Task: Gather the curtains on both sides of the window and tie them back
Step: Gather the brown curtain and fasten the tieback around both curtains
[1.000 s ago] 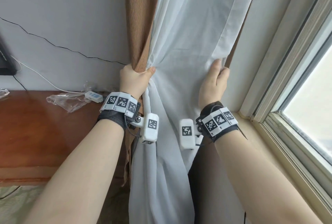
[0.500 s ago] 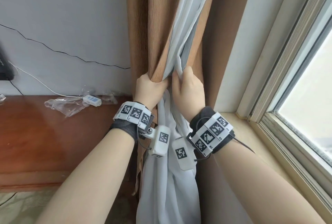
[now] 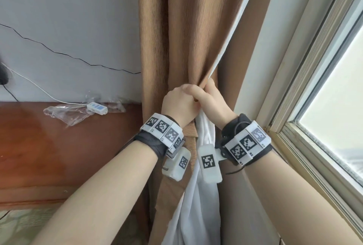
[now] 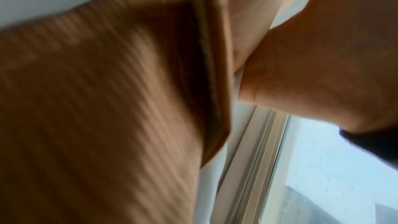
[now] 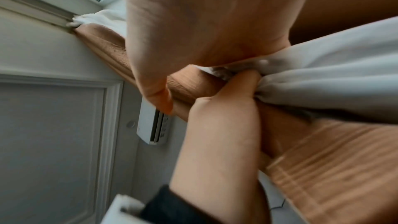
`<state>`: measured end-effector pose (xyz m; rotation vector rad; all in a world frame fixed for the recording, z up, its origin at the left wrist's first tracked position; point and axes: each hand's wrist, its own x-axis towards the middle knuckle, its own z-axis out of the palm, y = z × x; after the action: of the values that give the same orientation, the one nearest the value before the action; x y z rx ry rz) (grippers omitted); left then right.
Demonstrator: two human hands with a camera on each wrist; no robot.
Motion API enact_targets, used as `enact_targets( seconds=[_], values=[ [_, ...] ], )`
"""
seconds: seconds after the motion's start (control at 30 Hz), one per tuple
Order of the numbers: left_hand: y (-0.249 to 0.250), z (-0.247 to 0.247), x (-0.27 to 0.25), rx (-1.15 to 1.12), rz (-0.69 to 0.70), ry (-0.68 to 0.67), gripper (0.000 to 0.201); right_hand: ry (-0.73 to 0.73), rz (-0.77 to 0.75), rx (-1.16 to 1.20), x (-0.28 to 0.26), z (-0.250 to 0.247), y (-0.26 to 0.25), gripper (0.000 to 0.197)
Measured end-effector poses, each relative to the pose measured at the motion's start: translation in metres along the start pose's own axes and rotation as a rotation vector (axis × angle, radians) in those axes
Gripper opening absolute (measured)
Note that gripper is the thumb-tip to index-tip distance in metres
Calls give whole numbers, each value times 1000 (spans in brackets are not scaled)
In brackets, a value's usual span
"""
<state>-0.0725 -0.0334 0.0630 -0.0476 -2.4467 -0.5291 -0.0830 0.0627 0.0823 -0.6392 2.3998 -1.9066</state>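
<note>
At the window's left edge, against the wall:
brown curtain [image 3: 176, 38]: ribbed, heavy, hangs in tall folds, pinched into a waist at hand height; flares again below.
sheer [image 3: 198, 195]: white, thin; narrow strip up top along the brown curtain's right edge, bunched at the waist, spills loose below the wrists.
left hand [image 3: 179, 105]: fist wrapped around the gathered brown curtain from the left, knuckles up; thumb seen in right wrist view pressing into the sheer bunch.
right hand [image 3: 213, 103]: clamped on the same bundle from the right, fingers curled over the brown curtain's edge, touching the left hand.
wrists: both tilted inward, forearms converge upward on the bundle.
left wrist view: blurred, brown folds fill most of it.
window [image 3: 334, 117]: just right of the bundle, pale frame, bright glass.
desk [image 3: 39, 156]: brown wood, left of the curtain.
on desk: clear plastic bag [image 3: 66, 114] and white switch [image 3: 97, 108] on a white cord, near the wall.
</note>
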Motion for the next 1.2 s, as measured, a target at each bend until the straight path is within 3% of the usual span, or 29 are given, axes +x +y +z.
enact_targets(
  seconds=[0.1,0.17,0.23,0.53,0.63,0.7,0.77,0.83,0.9,1.07,1.2],
  values=[
    [10,6,-5,7,-12,-65,32,118,25,-61,6,-2,0,88],
    [15,9,-8,44,13,-117,41,203,49,-96,9,-3,1,90],
    [19,9,-10,125,66,-149,37,269,65,-96,11,-5,2,80],
    [25,12,-27,4,219,-351,31,477,55,-54,15,-17,9,21],
    [13,11,-27,-192,109,-384,34,480,43,-7,11,-28,9,11],
    [0,10,-23,-425,-14,-299,33,441,40,58,6,-35,9,9],
    [-11,10,-18,-586,-111,-119,27,411,57,122,3,-42,10,12],
    [-19,10,-11,-637,-164,87,20,390,98,184,2,-47,11,19],
    [-23,13,-6,-656,-169,217,31,369,129,214,0,-51,11,16],
    [-16,19,2,-659,-308,147,94,293,155,293,-6,-58,7,17],
    [-13,16,10,-759,-432,137,111,266,170,330,-9,-59,7,16]
  ],
)
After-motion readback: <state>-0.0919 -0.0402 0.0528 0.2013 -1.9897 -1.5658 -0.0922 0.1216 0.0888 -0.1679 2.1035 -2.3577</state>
